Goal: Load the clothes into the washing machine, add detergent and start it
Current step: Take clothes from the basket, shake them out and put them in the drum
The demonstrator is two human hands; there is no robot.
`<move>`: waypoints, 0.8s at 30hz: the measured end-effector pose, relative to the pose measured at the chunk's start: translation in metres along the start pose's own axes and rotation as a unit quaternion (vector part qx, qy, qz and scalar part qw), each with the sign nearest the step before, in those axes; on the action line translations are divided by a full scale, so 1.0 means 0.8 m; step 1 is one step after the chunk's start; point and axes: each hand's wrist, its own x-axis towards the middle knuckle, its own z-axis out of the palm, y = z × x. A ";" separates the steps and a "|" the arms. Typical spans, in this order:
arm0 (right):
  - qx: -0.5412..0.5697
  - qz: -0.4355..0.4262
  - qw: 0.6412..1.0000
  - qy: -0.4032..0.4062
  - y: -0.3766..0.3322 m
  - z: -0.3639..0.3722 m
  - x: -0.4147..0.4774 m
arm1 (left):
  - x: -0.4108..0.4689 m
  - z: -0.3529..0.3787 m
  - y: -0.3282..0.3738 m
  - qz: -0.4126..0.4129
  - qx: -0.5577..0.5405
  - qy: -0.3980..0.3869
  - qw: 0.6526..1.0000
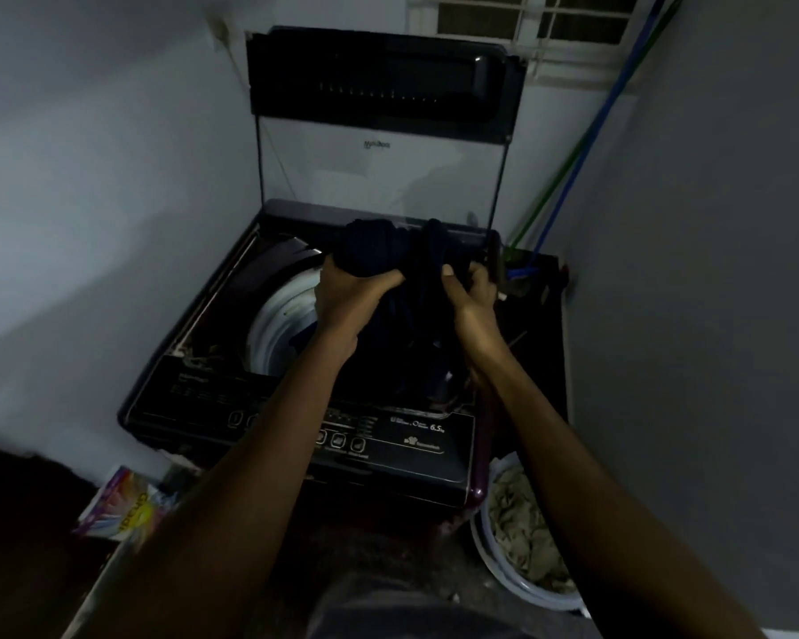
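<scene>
A colourful detergent packet (125, 505) lies on the floor by the front left corner of the washing machine (411, 458). The machine's lid (379, 80) stands raised against the wall, and the white rim of the drum (273, 325) shows in the left half of the opening. The left hand (347, 297) is clenched round a bunch of a dark garment (411, 315) (too dim to say what kind). The garment is held up over the middle and right of the opening, its lower part hanging down toward the drum. The right hand (473, 311) grasps the same garment just beside the left. By the front right corner, a white basin (503, 578) on the floor holds pale clothes (527, 537). Behind the back right corner, a blue pole (593, 140) and a green one lean against the wall.
</scene>
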 end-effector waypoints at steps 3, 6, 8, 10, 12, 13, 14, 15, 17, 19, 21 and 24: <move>0.010 0.007 1.000 -0.001 0.024 0.028 0.020 | 0.032 -0.015 -0.029 -0.014 0.010 0.010 1.000; -0.002 0.031 0.999 0.022 0.047 0.058 0.034 | 0.072 -0.029 -0.057 -0.026 0.038 -0.007 0.999; -0.015 0.040 0.998 0.041 0.067 0.080 0.045 | 0.089 -0.040 -0.063 -0.030 0.048 -0.032 0.998; -0.020 0.039 0.996 0.078 0.087 0.107 0.057 | 0.113 -0.050 -0.073 -0.031 0.058 -0.066 0.996; -0.041 0.043 0.990 0.130 0.105 0.135 0.070 | 0.142 -0.057 -0.086 -0.045 0.074 -0.099 0.991; -0.054 0.046 0.987 0.145 0.113 0.146 0.077 | 0.156 -0.060 -0.093 -0.059 0.092 -0.119 0.987; -0.072 0.053 0.985 0.145 0.118 0.154 0.083 | 0.171 -0.063 -0.099 -0.076 0.112 -0.143 0.980; -0.105 0.072 0.984 0.123 0.128 0.158 0.092 | 0.185 -0.068 -0.106 -0.090 0.133 -0.173 0.972; -0.219 0.131 0.967 0.022 0.146 0.154 0.112 | 0.211 -0.080 -0.123 -0.113 0.199 -0.229 0.946; -0.334 0.180 0.923 -0.065 0.160 0.143 0.124 | 0.229 -0.093 -0.138 -0.107 0.298 -0.262 0.911; -0.386 0.175 0.901 -0.091 0.166 0.138 0.122 | 0.234 -0.101 -0.147 -0.104 0.352 -0.280 0.887; -0.398 0.172 0.897 -0.084 0.168 0.135 0.110 | 0.228 -0.100 -0.151 -0.077 0.372 -0.296 0.876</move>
